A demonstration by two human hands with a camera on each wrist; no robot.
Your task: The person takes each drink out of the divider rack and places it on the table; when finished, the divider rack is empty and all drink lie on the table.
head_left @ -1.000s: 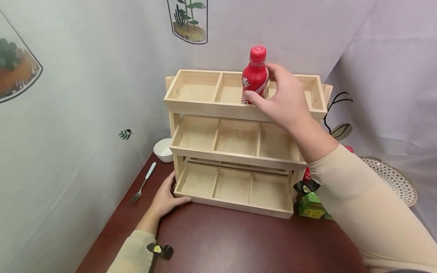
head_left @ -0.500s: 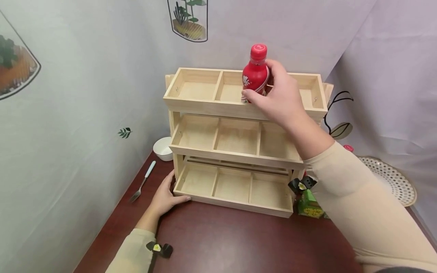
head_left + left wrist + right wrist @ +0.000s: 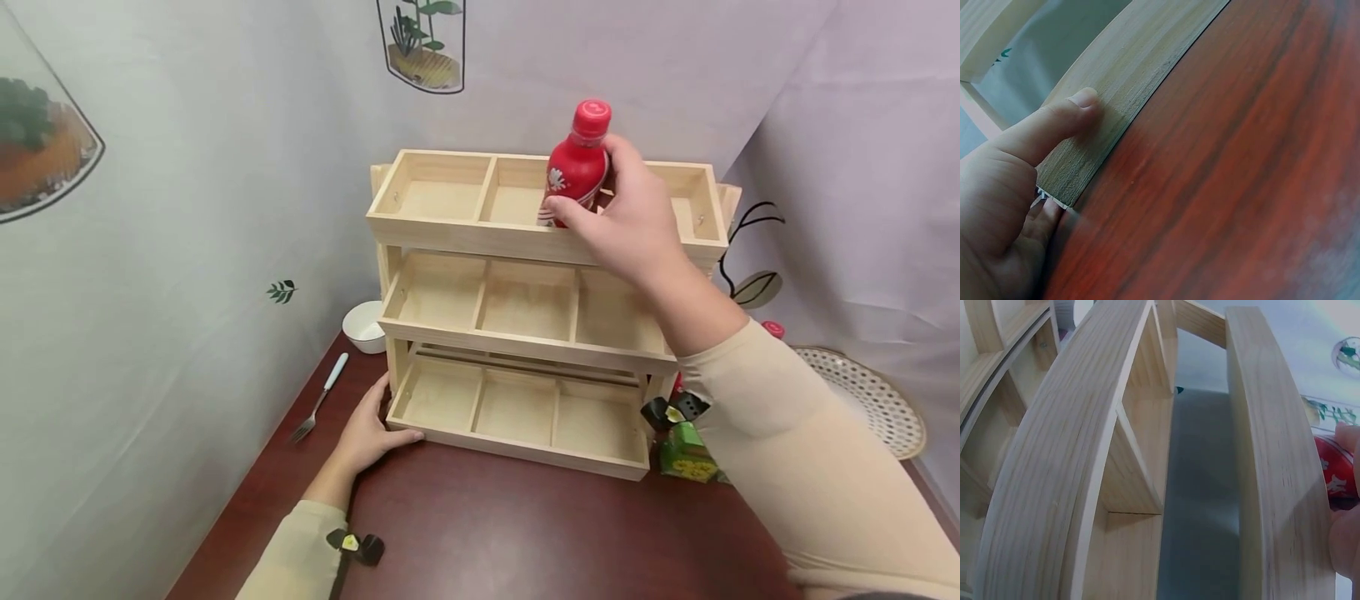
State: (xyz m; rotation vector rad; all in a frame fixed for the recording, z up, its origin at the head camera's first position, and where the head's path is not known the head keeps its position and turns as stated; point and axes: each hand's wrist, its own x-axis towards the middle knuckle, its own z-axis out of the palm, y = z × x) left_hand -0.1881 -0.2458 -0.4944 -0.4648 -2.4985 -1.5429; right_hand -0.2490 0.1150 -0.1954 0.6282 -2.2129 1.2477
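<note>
A red plastic bottle (image 3: 577, 171) with a red cap leans to the right over the middle compartment of the top tier of a wooden three-tier shelf (image 3: 525, 340). My right hand (image 3: 637, 212) grips it, thumb in front and fingers behind. Whether its base touches the compartment floor is hidden by the front board. In the right wrist view, part of the bottle (image 3: 1337, 465) shows beside the fingertips, behind the top board. My left hand (image 3: 367, 433) holds the shelf's lower left corner. Its thumb lies on the front board (image 3: 1129, 81), and its fingers wrap the end.
Left of the shelf are a white bowl (image 3: 365, 325) and a fork (image 3: 322, 398) with a pale handle. A green box (image 3: 687, 454) and a dotted plate (image 3: 888, 400) stand to the right, partly behind my arm. Another red cap (image 3: 773, 329) shows there. Patterned cloth hangs behind.
The bottle's top has tipped to the right in my right hand, its base staying near the same spot. My left hand keeps its hold on the shelf corner. The head view has shifted slightly.
</note>
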